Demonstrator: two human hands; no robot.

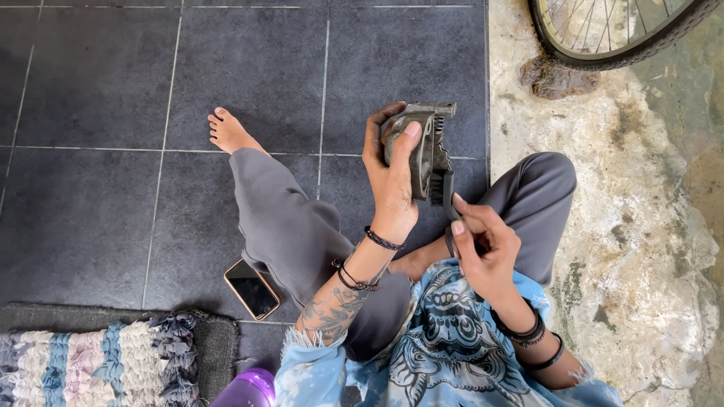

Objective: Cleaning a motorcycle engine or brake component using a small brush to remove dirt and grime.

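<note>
Dark grey tiled floor, pale grout lines; person seated on it, legs in grey trousers, one bare foot out flat. To the right, rough mottled concrete ground with part of a bicycle wheel at the top edge.

Woven rag rug, blue, white and pink, at lower left on a dark mat. Smartphone lies screen up on the tile just beside the left thigh. Purple bottle top at the bottom edge.

Held above the lap: a grimy grey metal part, blocky casting with ribbed fins on one side. Left hand wraps its body, thumb across the near face, fingers closed round the back. Right hand pinches a dark strap or band hanging from the part's lower end, thumb and forefinger closed on it.

Judgement: part looks heavy, rigid, likely oily; best gripped round the solid body, away from fins. Strap looks limp.
</note>
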